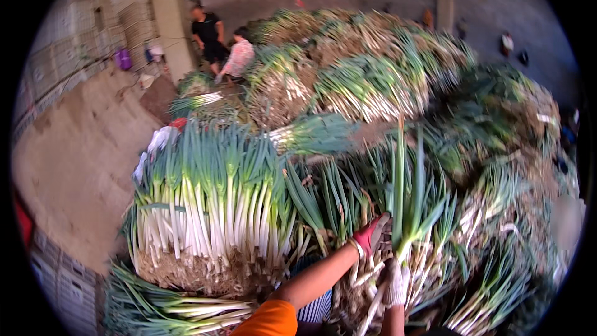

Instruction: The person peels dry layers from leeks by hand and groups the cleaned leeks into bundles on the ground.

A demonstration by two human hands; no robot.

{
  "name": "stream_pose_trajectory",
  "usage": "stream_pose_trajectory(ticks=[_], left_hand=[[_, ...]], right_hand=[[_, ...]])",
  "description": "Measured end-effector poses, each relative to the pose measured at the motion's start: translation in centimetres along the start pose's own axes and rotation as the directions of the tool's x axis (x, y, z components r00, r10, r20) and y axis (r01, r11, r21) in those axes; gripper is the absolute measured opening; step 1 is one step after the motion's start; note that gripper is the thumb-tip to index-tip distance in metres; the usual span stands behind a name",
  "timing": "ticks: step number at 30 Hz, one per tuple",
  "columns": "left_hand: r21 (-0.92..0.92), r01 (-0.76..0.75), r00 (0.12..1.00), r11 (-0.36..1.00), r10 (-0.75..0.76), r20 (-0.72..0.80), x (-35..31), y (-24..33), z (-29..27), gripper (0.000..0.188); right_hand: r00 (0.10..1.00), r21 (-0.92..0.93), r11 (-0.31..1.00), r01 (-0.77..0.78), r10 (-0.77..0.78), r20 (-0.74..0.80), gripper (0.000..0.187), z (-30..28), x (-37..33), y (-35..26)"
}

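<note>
A long green onion (407,233) stands nearly upright in front of me, with broad green leaves above and a pale stalk below. My right hand (395,283), in a whitish glove, is closed around its stalk. To the left of the leaves is my left hand (372,235), in a red glove with a dark palm side. Its fingers look apart, with nothing visible in them, though part of them is hard to make out. Loose green onions with dirty roots (354,292) lie under and around both hands.
A dense upright row of green onions (211,211) stands at left, with more onions (186,314) lying before it. Large heaps (367,87) fill the back and right. Two people (224,43) are at the far left heap. Stacked crates (68,280) edge the bare floor (74,168).
</note>
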State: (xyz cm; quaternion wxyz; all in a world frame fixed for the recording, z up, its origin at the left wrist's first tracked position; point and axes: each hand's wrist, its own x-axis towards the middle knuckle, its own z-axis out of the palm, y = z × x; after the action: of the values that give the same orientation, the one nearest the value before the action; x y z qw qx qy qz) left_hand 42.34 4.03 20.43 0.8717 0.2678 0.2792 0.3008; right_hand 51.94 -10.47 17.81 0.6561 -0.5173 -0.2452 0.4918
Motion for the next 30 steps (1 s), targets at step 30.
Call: stream_pose_trajectory(ticks=[30], left_hand=[[0.099,-0.119,0.993,0.988,0.12,-0.009,-4.0,0.1,2.1,0.028]], right_hand=[[0.99,-0.279,0.96,0.011,0.029,0.141,0.029,-1.3,-3.3,3.3]])
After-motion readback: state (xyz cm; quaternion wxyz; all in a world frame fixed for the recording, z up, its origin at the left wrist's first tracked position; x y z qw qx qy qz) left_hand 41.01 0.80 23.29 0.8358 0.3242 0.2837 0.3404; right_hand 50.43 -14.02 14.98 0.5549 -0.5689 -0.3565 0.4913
